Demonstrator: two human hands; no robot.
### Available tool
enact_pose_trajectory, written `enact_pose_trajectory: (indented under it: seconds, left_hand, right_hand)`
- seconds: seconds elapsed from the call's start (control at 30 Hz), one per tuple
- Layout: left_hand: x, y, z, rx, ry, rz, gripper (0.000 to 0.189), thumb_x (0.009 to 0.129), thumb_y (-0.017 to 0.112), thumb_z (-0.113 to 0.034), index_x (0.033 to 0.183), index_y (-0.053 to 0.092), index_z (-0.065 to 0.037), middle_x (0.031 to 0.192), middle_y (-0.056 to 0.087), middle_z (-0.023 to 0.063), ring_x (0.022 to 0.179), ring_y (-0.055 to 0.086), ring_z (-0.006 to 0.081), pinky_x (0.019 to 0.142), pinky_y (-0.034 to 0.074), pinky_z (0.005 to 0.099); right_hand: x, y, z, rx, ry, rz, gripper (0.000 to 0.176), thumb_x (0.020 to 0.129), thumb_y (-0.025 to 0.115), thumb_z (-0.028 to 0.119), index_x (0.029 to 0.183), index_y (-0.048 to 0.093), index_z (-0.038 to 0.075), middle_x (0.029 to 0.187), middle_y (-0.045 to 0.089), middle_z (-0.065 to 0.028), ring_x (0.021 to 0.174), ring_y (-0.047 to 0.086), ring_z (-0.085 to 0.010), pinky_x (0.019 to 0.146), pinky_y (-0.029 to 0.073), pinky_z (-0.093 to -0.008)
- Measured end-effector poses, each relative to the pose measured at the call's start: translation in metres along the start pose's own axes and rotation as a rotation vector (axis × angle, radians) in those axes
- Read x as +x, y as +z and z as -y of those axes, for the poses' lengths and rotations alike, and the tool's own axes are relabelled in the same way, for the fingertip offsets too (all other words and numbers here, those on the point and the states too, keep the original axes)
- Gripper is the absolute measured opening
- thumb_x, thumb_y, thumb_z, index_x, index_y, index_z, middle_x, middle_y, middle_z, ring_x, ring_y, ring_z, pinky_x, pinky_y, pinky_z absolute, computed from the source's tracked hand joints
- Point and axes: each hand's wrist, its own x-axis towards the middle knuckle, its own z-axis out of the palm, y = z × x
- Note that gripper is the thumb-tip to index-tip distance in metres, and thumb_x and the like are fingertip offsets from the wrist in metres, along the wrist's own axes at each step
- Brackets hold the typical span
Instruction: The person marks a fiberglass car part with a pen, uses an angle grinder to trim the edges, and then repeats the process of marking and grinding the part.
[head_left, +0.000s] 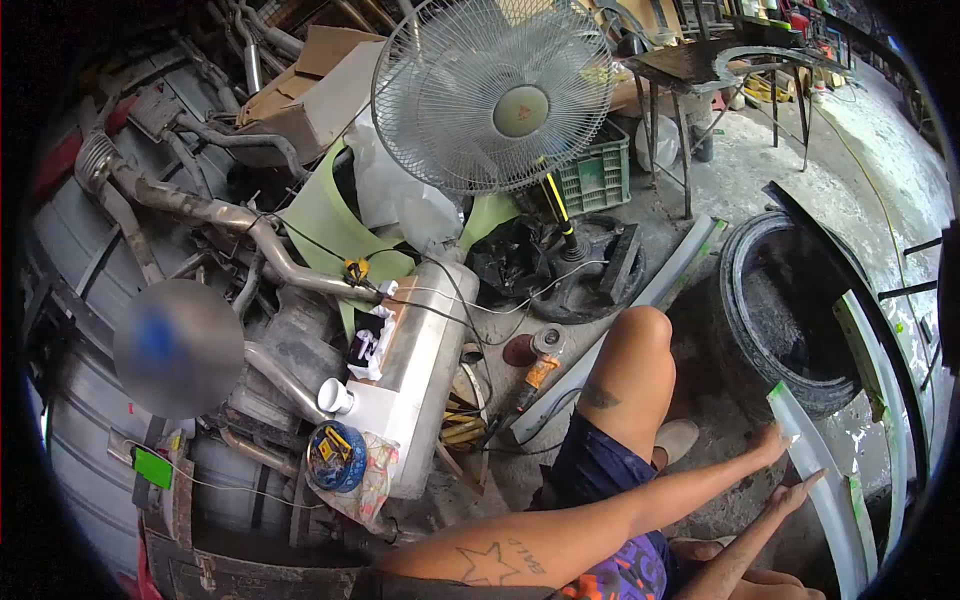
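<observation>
A long curved white panel point(835, 490) with green edging lies at the lower right, next to a black tyre. My left hand point(772, 442), on the forearm with a star tattoo, grips the panel's upper end with its fingers closed on the edge. Just below it, my right hand point(797, 492) rests on the panel's inner side with its fingers stretched out flat, holding nothing. My bent knee point(640, 345) rises to the left of both hands.
A black tyre point(770, 330) lies beyond the panel. A standing fan point(495, 95) and a green crate point(597, 175) are behind. An orange angle grinder point(540, 365), exhaust pipes point(230, 215), a silver muffler point(425, 370) and cables crowd the left. A metal table point(700, 65) stands far right.
</observation>
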Motion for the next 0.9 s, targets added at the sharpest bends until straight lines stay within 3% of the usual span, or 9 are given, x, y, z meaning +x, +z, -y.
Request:
enact_pose_trajectory:
  seconds: [0.03, 0.07, 0.13, 0.27, 0.53, 0.63, 0.73, 0.8, 0.9]
  left_hand:
    - [0.0, 0.001, 0.004, 0.176, 0.141, -0.098, 0.029, 0.086, 0.064, -0.026, 0.087, 0.061, 0.003, 0.078, 0.067, 0.0221, 0.071, 0.067, 0.0381, 0.061, 0.052, 0.0478]
    - [-0.008, -0.016, -0.016, 0.154, 0.027, -0.051, 0.033, 0.083, 0.067, -0.03, 0.085, 0.064, 0.003, 0.087, 0.067, 0.0252, 0.085, 0.065, 0.044, 0.07, 0.052, 0.0517]
    - [-0.015, -0.029, -0.034, 0.194, 0.021, -0.033, 0.033, 0.083, 0.067, -0.03, 0.085, 0.064, 0.002, 0.087, 0.067, 0.0248, 0.084, 0.065, 0.0435, 0.07, 0.052, 0.0518]
    - [-0.019, -0.036, -0.04, 0.256, 0.053, -0.026, 0.035, 0.083, 0.068, -0.032, 0.09, 0.064, 0.002, 0.089, 0.067, 0.0254, 0.085, 0.065, 0.0445, 0.07, 0.053, 0.0524]
    - [-0.016, -0.031, -0.03, 0.233, 0.156, -0.037, 0.039, 0.087, 0.063, -0.028, 0.106, 0.055, 0.005, 0.091, 0.065, 0.0277, 0.087, 0.063, 0.0466, 0.073, 0.053, 0.0512]
    - [-0.026, -0.033, -0.048, 0.078, 0.147, -0.062, 0.026, 0.085, 0.063, -0.019, 0.097, 0.054, 0.003, 0.084, 0.063, 0.0261, 0.082, 0.062, 0.0467, 0.068, 0.051, 0.0495]
    - [-0.029, -0.047, -0.052, 0.049, 0.285, -0.01, 0.019, 0.081, 0.063, -0.004, 0.087, 0.045, 0.0, 0.075, 0.057, 0.0238, 0.073, 0.06, 0.044, 0.061, 0.045, 0.0492]
    - [-0.029, -0.042, -0.045, -0.002, 0.319, -0.015, 0.018, 0.081, 0.063, -0.004, 0.086, 0.046, 0.0, 0.074, 0.057, 0.0231, 0.073, 0.06, 0.0431, 0.061, 0.045, 0.0489]
    - [-0.024, -0.039, -0.04, -0.076, 0.353, 0.005, 0.017, 0.08, 0.062, -0.004, 0.087, 0.048, 0.001, 0.073, 0.057, 0.0224, 0.073, 0.061, 0.0413, 0.062, 0.045, 0.048]
  right_hand:
    - [-0.009, 0.008, 0.006, -0.038, 0.005, -0.058, 0.064, 0.101, 0.047, 0.043, 0.145, 0.034, -0.001, 0.142, 0.044, -0.019, 0.127, 0.049, -0.0316, 0.109, 0.041, -0.0451]
    - [-0.002, 0.002, 0.002, -0.039, -0.002, -0.061, 0.064, 0.101, 0.047, 0.043, 0.145, 0.034, -0.001, 0.142, 0.044, -0.019, 0.127, 0.049, -0.0316, 0.109, 0.041, -0.0451]
    - [0.026, -0.026, -0.017, 0.093, 0.008, 0.143, 0.068, 0.096, 0.058, 0.043, 0.142, 0.036, -0.003, 0.138, 0.048, -0.0188, 0.12, 0.055, -0.0294, 0.103, 0.048, -0.0428]
    - [0.006, -0.013, -0.011, 0.041, 0.067, 0.165, 0.063, 0.095, 0.06, 0.041, 0.137, 0.041, -0.002, 0.128, 0.055, -0.0163, 0.106, 0.063, -0.0265, 0.085, 0.058, -0.038]
    - [0.018, -0.021, -0.02, 0.095, 0.13, 0.147, 0.06, 0.097, 0.058, 0.037, 0.142, 0.04, 0.001, 0.136, 0.049, -0.0164, 0.111, 0.06, -0.0279, 0.094, 0.055, -0.0411]
    - [0.009, -0.014, -0.017, 0.071, 0.088, 0.14, 0.063, 0.097, 0.057, 0.042, 0.14, 0.041, -0.001, 0.126, 0.057, -0.017, 0.103, 0.064, -0.0288, 0.09, 0.056, -0.0405]
    - [0.003, -0.009, -0.015, 0.027, 0.136, 0.113, 0.066, 0.096, 0.057, 0.046, 0.139, 0.041, -0.002, 0.126, 0.058, -0.0179, 0.101, 0.066, -0.0292, 0.088, 0.056, -0.0389]
    - [0.009, -0.016, -0.022, -0.013, 0.006, 0.146, 0.067, 0.095, 0.056, 0.048, 0.138, 0.043, -0.002, 0.126, 0.058, -0.0183, 0.1, 0.066, -0.0291, 0.088, 0.056, -0.0383]
    - [0.006, -0.01, -0.014, 0.024, 0.101, 0.11, 0.066, 0.096, 0.055, 0.048, 0.135, 0.045, -0.003, 0.123, 0.06, -0.0171, 0.1, 0.066, -0.0289, 0.087, 0.057, -0.0389]
